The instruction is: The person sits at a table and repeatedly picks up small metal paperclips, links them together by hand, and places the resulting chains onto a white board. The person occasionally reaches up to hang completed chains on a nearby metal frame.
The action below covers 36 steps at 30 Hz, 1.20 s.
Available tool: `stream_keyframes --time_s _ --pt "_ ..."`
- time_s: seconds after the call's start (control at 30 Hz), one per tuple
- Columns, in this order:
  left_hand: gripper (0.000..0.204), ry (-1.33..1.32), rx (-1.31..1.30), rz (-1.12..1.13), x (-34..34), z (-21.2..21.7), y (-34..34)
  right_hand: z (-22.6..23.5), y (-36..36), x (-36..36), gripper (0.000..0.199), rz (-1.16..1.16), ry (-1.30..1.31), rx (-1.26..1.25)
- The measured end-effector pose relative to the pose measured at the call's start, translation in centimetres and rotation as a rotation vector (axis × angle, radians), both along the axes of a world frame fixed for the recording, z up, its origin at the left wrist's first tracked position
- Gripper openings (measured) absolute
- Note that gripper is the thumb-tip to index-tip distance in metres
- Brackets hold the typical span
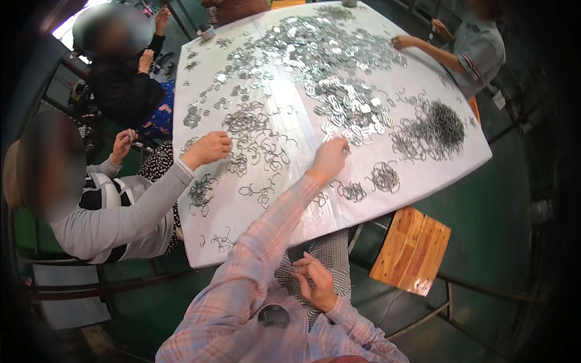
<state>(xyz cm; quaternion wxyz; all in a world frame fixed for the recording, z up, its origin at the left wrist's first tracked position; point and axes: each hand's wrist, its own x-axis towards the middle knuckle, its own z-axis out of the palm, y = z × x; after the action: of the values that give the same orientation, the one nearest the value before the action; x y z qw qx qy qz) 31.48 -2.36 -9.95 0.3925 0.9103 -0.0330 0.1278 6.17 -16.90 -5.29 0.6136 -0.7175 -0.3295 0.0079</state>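
Note:
My left hand reaches over the white-covered table, its fingers curled at the near edge of a heap of flat, shiny, slotted metal buckle pieces. It is slightly blurred, and I cannot make out what is in the fingers. Close to my lap, below the table edge, my right hand has its fingertips pinched together; anything between them is too small to name. Just in front of my left forearm lie small tangles of dark bent wire pieces, with another tangle to their right.
A dense dark wire pile lies at the right. More wire pieces spread at the left, beside a co-worker's hand. Another person's hand touches the far right pieces. A wooden stool stands right of my legs. A small cup stands far left.

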Motion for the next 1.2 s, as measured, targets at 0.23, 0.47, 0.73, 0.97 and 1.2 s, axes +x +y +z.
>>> stream_keyframes --time_s 0.23,0.47,0.73,0.97,1.2 --pt "0.018 0.214 -0.743 -0.017 -18.8 4.6 4.5 0.4 0.4 0.2 0.017 0.023 0.013 -0.005" --pt "0.017 0.368 -0.97 0.142 -29.6 7.8 3.6 1.3 1.2 0.5 0.015 0.01 0.032 -0.021" --pt "0.019 0.257 -0.754 0.18 -31.5 8.2 2.8 1.0 2.0 -0.2 0.016 -0.003 0.029 -0.065" --pt "0.018 0.176 -0.612 0.288 -32.4 7.9 2.2 0.9 2.1 -0.6 0.016 -0.019 0.042 -0.071" --pt "0.019 0.201 -0.62 0.3 -32.4 7.9 2.2 1.3 2.1 -0.2 0.016 -0.021 0.025 -0.053"
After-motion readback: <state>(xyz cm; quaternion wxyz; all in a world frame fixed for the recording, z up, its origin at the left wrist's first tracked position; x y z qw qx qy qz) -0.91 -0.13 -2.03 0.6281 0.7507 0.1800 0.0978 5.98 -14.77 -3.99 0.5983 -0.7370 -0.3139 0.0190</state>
